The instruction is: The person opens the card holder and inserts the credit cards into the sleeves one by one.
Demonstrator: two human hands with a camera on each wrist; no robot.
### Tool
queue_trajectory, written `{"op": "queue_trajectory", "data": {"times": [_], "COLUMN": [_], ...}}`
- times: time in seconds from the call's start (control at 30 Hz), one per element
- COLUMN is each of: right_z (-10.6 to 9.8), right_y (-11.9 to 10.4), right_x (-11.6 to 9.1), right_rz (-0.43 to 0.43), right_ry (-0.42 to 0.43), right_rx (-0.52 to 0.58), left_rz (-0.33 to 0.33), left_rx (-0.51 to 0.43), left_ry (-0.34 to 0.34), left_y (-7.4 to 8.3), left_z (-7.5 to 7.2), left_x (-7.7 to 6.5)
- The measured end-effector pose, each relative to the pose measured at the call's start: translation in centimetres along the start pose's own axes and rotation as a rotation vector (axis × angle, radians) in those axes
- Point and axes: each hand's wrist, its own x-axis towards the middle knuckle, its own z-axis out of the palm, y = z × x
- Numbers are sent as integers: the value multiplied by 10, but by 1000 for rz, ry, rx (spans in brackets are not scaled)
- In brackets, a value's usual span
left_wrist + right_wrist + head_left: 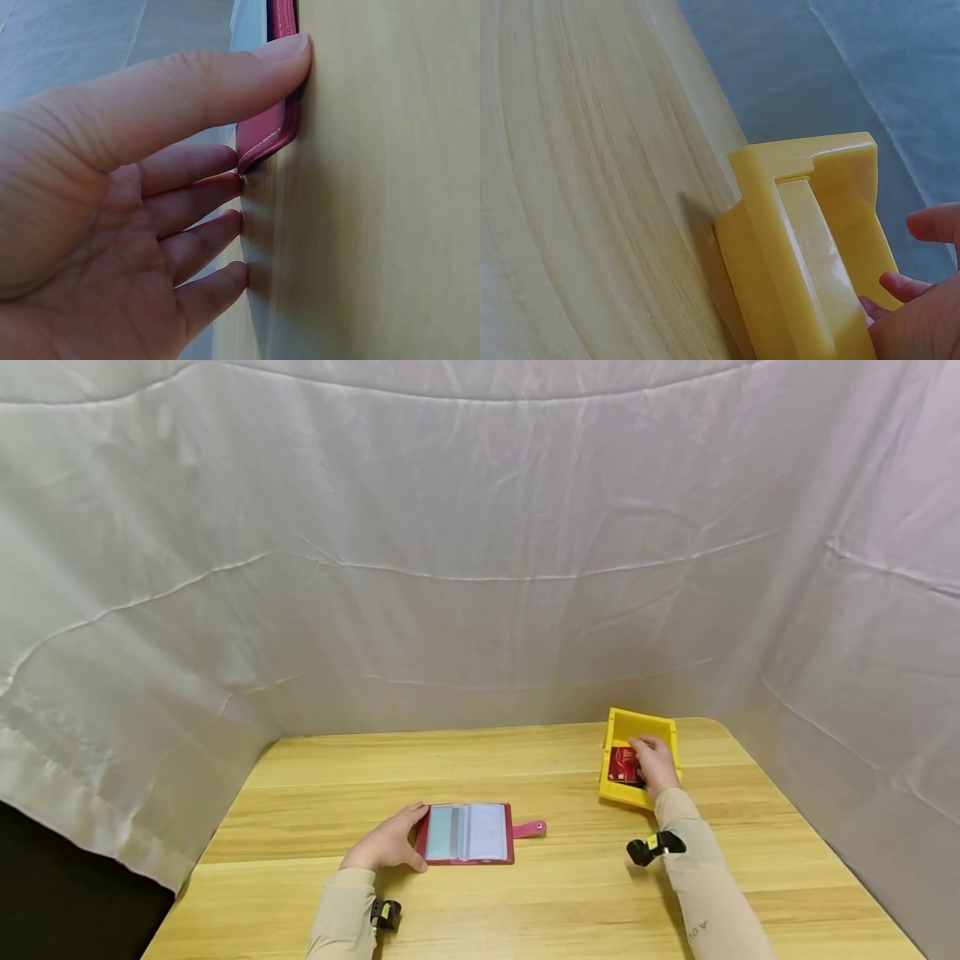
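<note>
An open pink-red card holder [487, 834] with clear plastic sleeves lies on the table. My left hand [390, 841] rests at its left side, thumb by the near corner and fingertips along the edge. In the left wrist view the thumb lies against the holder's red cover [266, 135], and the fingers are spread. Over at the right, my right hand [655, 763] reaches into a yellow plastic bin [637, 720], beside a red card [622, 764]. The right wrist view shows its thumb and fingers apart, while the bin's wall hides some fingertips.
The holder's snap strap [530, 829] sticks out to the right across the wooden table [525, 910]. Something dark lies under the red card in the bin. Grey-white curtains [480, 610] hang along the back and sides of the table.
</note>
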Motion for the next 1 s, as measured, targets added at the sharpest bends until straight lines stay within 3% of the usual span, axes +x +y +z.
{"op": "queue_trajectory", "data": {"times": [0.2,0.5,1.0], "right_z": [1,2,-3], "right_y": [1,5,6], "right_x": [2,1,1], "right_rz": [-29,-63,-58], "right_ry": [13,-23,-1], "right_rx": [-11,-114,-232], "left_rz": [3,0,3], "left_rx": [3,10,20], "left_ry": [6,7,8], "left_y": [1,3,3], "left_z": [-1,-1,0], "left_x": [-1,-1,0]}}
